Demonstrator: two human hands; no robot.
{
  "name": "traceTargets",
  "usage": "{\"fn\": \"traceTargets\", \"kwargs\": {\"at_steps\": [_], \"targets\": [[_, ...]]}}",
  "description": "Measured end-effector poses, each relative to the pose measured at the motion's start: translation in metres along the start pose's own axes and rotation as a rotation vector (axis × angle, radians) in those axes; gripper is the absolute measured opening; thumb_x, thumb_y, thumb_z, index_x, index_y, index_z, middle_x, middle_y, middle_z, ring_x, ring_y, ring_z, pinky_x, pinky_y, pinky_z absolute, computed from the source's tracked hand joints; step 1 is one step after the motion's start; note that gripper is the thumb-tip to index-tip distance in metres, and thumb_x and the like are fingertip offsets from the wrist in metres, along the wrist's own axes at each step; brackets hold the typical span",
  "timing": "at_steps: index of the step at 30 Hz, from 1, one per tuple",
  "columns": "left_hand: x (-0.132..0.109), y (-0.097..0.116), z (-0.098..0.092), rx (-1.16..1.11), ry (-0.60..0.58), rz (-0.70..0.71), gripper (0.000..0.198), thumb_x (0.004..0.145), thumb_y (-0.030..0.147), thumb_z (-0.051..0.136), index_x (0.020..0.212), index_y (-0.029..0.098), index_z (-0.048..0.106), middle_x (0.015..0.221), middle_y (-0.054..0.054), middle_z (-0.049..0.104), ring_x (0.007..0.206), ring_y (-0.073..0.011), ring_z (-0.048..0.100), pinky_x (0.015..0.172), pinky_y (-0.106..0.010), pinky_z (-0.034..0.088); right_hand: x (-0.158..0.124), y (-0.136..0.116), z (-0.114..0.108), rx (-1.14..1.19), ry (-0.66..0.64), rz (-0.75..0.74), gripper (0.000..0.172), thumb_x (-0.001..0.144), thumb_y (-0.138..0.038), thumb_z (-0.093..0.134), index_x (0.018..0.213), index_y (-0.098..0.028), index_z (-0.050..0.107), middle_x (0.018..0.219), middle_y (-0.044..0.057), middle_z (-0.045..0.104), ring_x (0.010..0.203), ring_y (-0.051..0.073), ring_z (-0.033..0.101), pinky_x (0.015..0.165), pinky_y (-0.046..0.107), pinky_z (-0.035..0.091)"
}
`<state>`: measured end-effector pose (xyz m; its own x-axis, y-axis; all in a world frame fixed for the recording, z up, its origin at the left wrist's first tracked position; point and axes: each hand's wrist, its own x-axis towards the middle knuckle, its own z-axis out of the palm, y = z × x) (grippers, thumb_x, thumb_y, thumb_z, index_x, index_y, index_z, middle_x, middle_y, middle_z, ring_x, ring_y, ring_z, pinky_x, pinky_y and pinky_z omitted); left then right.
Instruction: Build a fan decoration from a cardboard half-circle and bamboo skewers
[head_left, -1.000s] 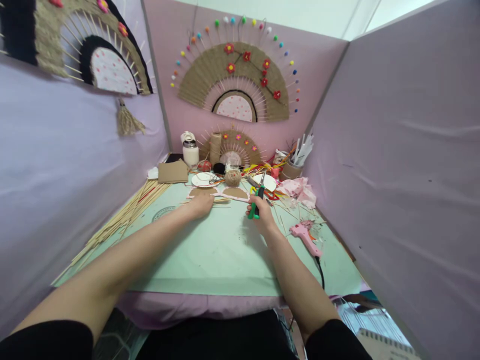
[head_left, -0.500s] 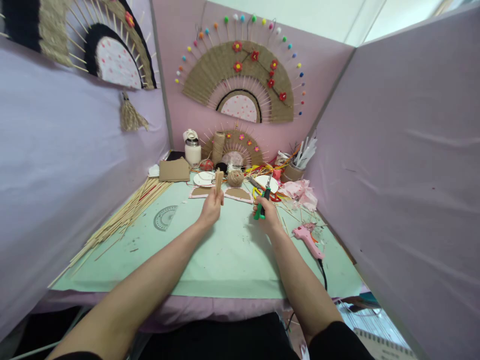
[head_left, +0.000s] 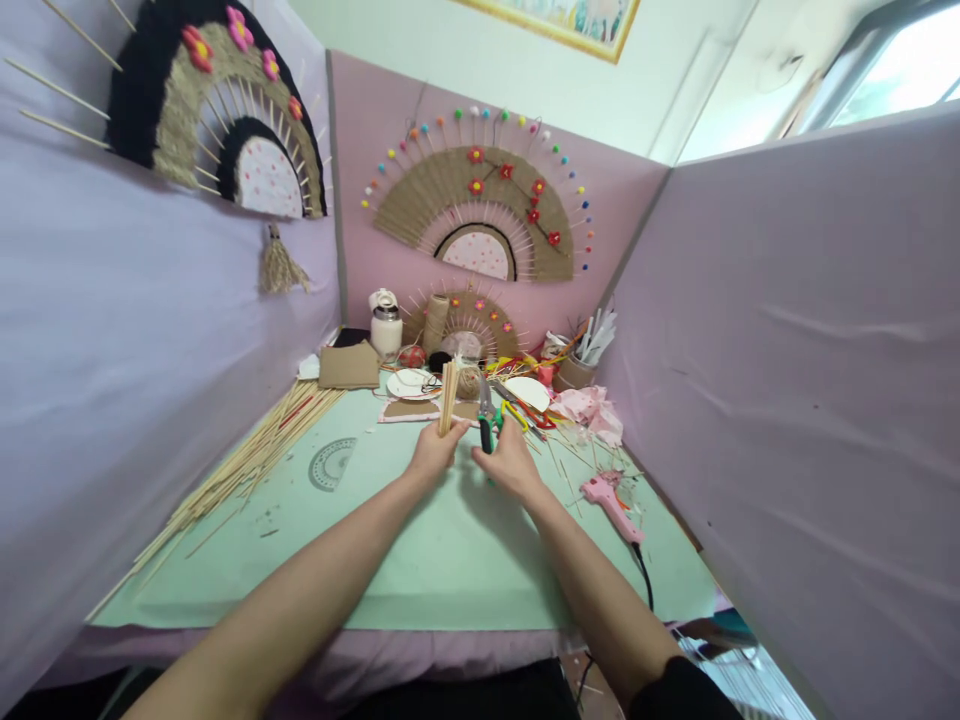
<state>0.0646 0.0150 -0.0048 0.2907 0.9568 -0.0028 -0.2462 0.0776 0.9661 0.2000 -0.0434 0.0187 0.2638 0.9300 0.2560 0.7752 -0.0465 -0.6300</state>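
My left hand (head_left: pixel 435 447) is closed around a bundle of short bamboo sticks (head_left: pixel 448 392), which stands upright out of the fist. Close to its right, my right hand (head_left: pixel 511 458) grips green-and-black handled pruning shears (head_left: pixel 486 420), their blades pointing up and away from me. The shears and the sticks are a small gap apart. Behind the hands lie half-round cardboard pieces (head_left: pixel 409 410) with pinkish edging, partly hidden by the sticks. A ball of twine (head_left: pixel 469 382) sits just beyond them.
Long bamboo sticks (head_left: pixel 232 470) lie along the left side, near a protractor (head_left: pixel 331 464). A pink glue gun (head_left: pixel 611 505) with its cord rests at the right. Cardboard sheets (head_left: pixel 349 366), a white bottle (head_left: pixel 386 332) and a pot of white strips (head_left: pixel 576 372) stand at the back.
My right hand has brought the shears left, near the sticks. More of the sticks now shows above my left hand. The head view has tilted up.
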Motion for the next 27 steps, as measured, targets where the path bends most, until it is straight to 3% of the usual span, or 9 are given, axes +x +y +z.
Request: {"fn": "traceTargets", "kwargs": {"at_steps": [5, 10, 14, 17, 21, 27], "targets": [[-0.004, 0.003, 0.003, 0.098, -0.080, -0.027, 0.048, 0.060, 0.057, 0.079, 0.065, 0.018, 0.052, 0.043, 0.009, 0.037, 0.036, -0.0055, 0.030, 0.036, -0.021, 0.020, -0.001, -0.021, 0.006, -0.088, -0.110, -0.029, 0.073, 0.066, -0.037, 0.065, 0.131, -0.013, 0.041, 0.131, 0.020, 0.049, 0.125, 0.034, 0.046, 0.100, 0.044, 0.039], [0.002, 0.021, -0.007, -0.132, -0.015, -0.056, 0.049, 0.059, 0.056, 0.080, 0.067, 0.018, 0.051, 0.045, 0.012, 0.032, 0.034, -0.0018, 0.021, 0.036, -0.019, 0.012, 0.005, -0.026, 0.009, -0.037, -0.067, -0.104, 0.070, 0.068, -0.026, 0.061, 0.134, -0.018, 0.039, 0.131, 0.015, 0.052, 0.118, 0.028, 0.053, 0.095, 0.039, 0.043], [0.007, 0.033, -0.016, -0.282, -0.013, -0.117, 0.048, 0.064, 0.054, 0.078, 0.081, 0.013, 0.059, 0.052, 0.010, 0.041, 0.035, 0.0011, 0.017, 0.037, -0.017, 0.008, 0.005, -0.026, 0.015, -0.015, -0.023, -0.104, 0.066, 0.071, -0.020, 0.057, 0.135, -0.020, 0.038, 0.122, 0.012, 0.058, 0.108, 0.026, 0.058, 0.086, 0.037, 0.045], [0.009, 0.032, -0.019, -0.346, -0.120, -0.143, 0.049, 0.060, 0.049, 0.084, 0.081, 0.014, 0.056, 0.055, 0.010, 0.043, 0.036, 0.0022, 0.018, 0.038, -0.016, 0.007, 0.003, -0.030, 0.017, 0.003, -0.030, -0.076, 0.061, 0.073, -0.017, 0.055, 0.132, -0.020, 0.040, 0.115, 0.011, 0.061, 0.103, 0.027, 0.060, 0.083, 0.035, 0.045], [0.010, 0.027, -0.021, -0.393, -0.236, -0.159, 0.057, 0.050, 0.043, 0.091, 0.077, 0.017, 0.049, 0.052, 0.014, 0.033, 0.037, 0.0023, 0.017, 0.038, -0.014, 0.007, 0.000, -0.035, 0.017, 0.005, -0.035, -0.037, 0.055, 0.075, -0.019, 0.054, 0.129, -0.022, 0.043, 0.106, 0.009, 0.063, 0.094, 0.026, 0.062, 0.077, 0.034, 0.045], [0.009, 0.023, -0.020, -0.399, -0.198, -0.146, 0.059, 0.051, 0.047, 0.090, 0.075, 0.018, 0.045, 0.050, 0.015, 0.029, 0.036, 0.0019, 0.017, 0.038, -0.014, 0.007, -0.008, -0.031, 0.021, 0.008, -0.070, -0.006, 0.044, 0.075, -0.022, 0.057, 0.118, -0.022, 0.049, 0.089, 0.005, 0.064, 0.081, 0.024, 0.062, 0.068, 0.031, 0.042]]}}
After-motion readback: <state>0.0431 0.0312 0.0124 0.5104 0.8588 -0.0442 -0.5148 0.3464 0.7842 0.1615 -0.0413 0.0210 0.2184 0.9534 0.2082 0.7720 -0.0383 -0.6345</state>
